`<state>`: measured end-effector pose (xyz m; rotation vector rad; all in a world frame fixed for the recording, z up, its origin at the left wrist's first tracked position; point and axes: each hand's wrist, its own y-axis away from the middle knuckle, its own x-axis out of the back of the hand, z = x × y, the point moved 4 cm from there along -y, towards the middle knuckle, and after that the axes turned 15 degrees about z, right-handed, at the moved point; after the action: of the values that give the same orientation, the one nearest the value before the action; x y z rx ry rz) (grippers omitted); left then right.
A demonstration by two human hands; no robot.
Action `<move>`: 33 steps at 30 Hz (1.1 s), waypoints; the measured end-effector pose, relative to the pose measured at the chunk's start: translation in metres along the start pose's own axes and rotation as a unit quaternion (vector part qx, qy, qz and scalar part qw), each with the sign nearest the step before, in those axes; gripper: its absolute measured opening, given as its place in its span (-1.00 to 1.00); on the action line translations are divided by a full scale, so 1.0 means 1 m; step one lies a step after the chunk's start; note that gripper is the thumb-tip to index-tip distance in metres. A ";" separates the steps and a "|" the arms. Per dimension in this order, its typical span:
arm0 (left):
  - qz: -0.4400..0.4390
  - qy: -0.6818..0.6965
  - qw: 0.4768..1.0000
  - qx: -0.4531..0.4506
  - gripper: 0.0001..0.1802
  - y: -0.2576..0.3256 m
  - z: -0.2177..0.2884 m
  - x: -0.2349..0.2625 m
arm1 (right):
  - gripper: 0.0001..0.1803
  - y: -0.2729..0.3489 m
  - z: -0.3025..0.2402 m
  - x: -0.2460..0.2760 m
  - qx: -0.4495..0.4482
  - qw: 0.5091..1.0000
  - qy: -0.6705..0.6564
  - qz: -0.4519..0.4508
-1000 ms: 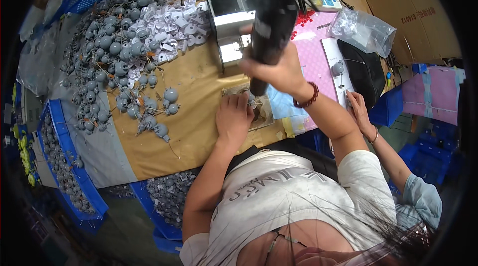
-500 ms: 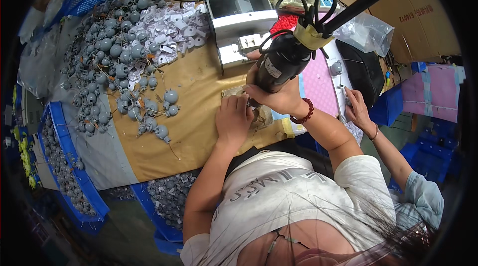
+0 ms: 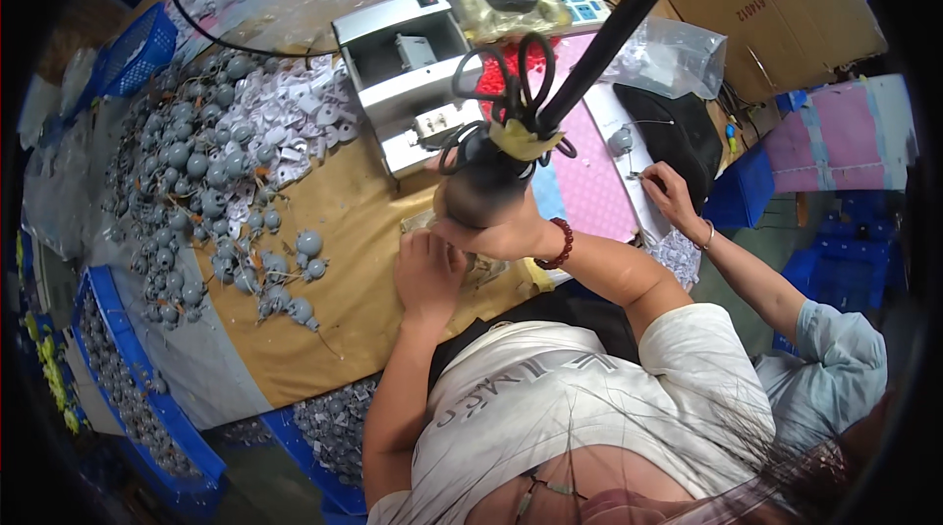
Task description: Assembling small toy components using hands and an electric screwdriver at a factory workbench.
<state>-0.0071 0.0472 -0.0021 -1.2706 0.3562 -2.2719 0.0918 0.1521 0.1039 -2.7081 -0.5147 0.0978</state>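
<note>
Gripping a dark hanging power tool (image 3: 483,189), the right hand (image 3: 496,230) has its fingers (image 3: 462,227) clenched round the tool's lower body, and a red bead bracelet (image 3: 560,245) sits on that wrist. Just below the tool, the left hand (image 3: 428,275) lies curled on the surface (image 3: 334,319), fingers bent over a small part that is probably pinned beneath them; the part itself is too hidden to make out. A black cable or arm (image 3: 619,24) runs up from the tool toward the upper right, with black-handled scissors (image 3: 511,73) tied at the joint. Directly above the tool stands a grey metal box machine (image 3: 403,73). Left of the tool, grey round parts with wires (image 3: 196,171) are heaped over the brown-covered surface, and blue crates (image 3: 108,368) lie further left. Right of the tool lies a pink sheet (image 3: 589,191), where another person's hand (image 3: 668,191) handles a small piece.
</note>
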 end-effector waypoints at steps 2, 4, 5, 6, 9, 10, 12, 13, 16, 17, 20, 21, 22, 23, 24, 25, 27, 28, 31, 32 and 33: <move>-0.005 0.015 1.000 0.007 -0.72 -0.001 0.000 -0.001 | -0.27 0.001 -0.001 0.002 0.023 0.999 0.027 -0.001; -0.006 0.038 0.999 0.015 -0.71 0.000 0.000 0.000 | -0.29 0.002 -0.003 0.003 0.061 0.997 0.042 -0.007; -0.007 0.045 0.999 0.018 -0.71 0.000 -0.001 0.000 | -0.28 0.002 -0.003 0.003 0.072 0.996 0.039 -0.017; -0.014 0.047 0.999 0.017 -0.71 0.001 0.000 0.000 | -0.27 0.001 -0.002 0.003 0.085 0.995 0.037 -0.027; -0.021 0.046 0.999 0.018 -0.69 0.001 0.000 0.002 | -0.24 0.004 0.003 0.003 0.072 0.996 0.023 -0.051; -0.020 0.045 0.999 0.016 -0.67 0.000 0.000 0.003 | -0.24 0.006 0.002 0.002 0.057 0.997 0.023 -0.052; -0.017 0.045 0.999 0.011 -0.63 0.000 -0.002 0.000 | -0.25 0.009 0.007 0.004 0.020 0.997 0.026 -0.066; -0.016 0.040 0.999 0.015 -0.59 0.001 -0.002 0.001 | -0.25 0.010 0.010 0.003 0.025 0.996 0.031 -0.077; -0.020 0.027 0.999 0.013 -0.52 0.003 -0.001 0.002 | -0.27 0.011 0.006 0.004 0.079 0.991 0.065 -0.090; -0.021 0.027 0.999 0.011 -0.52 0.002 -0.001 0.002 | -0.26 0.011 0.007 0.006 0.067 0.992 0.049 -0.090; -0.020 0.027 0.999 0.008 -0.52 0.000 -0.001 0.005 | -0.24 0.013 0.015 0.007 0.016 0.997 -0.018 -0.075; -0.020 0.026 0.999 0.010 -0.52 0.001 -0.001 0.005 | -0.25 0.014 0.016 0.006 0.002 0.997 -0.032 -0.071; -0.019 0.029 0.999 0.011 -0.52 0.000 -0.001 0.005 | -0.25 0.015 0.017 0.007 -0.012 0.997 -0.043 -0.067; -0.018 0.032 0.999 0.012 -0.52 0.000 0.000 0.004 | -0.25 0.015 0.018 0.007 -0.025 0.996 -0.054 -0.062; -0.012 0.035 0.999 0.010 -0.52 -0.001 0.000 0.005 | -0.25 0.015 0.017 0.008 -0.032 0.996 -0.057 -0.055; -0.009 0.034 0.999 0.010 -0.51 -0.001 0.000 0.005 | -0.26 0.014 0.018 0.008 -0.028 0.996 -0.058 -0.054; -0.005 0.030 0.999 0.011 -0.51 0.000 0.001 0.005 | -0.26 0.015 0.020 0.009 -0.021 0.997 -0.060 -0.052; -0.006 0.027 1.000 0.011 -0.50 0.000 0.001 0.005 | -0.26 0.014 0.020 0.009 -0.014 0.997 -0.058 -0.053; 0.008 0.032 0.999 0.007 -0.49 0.000 0.001 0.005 | -0.26 0.014 0.020 0.008 -0.019 0.996 -0.070 -0.046; 0.005 0.032 0.999 0.007 -0.49 0.000 0.001 0.005 | -0.26 0.014 0.020 0.008 -0.023 0.996 -0.072 -0.045; 0.003 0.032 0.999 0.008 -0.49 -0.001 0.001 0.005 | -0.26 0.015 0.020 0.007 -0.028 0.996 -0.073 -0.044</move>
<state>-0.0084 0.0450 0.0023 -1.1899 0.3630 -2.3105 0.1010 0.1490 0.0802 -2.7408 -0.6886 0.2633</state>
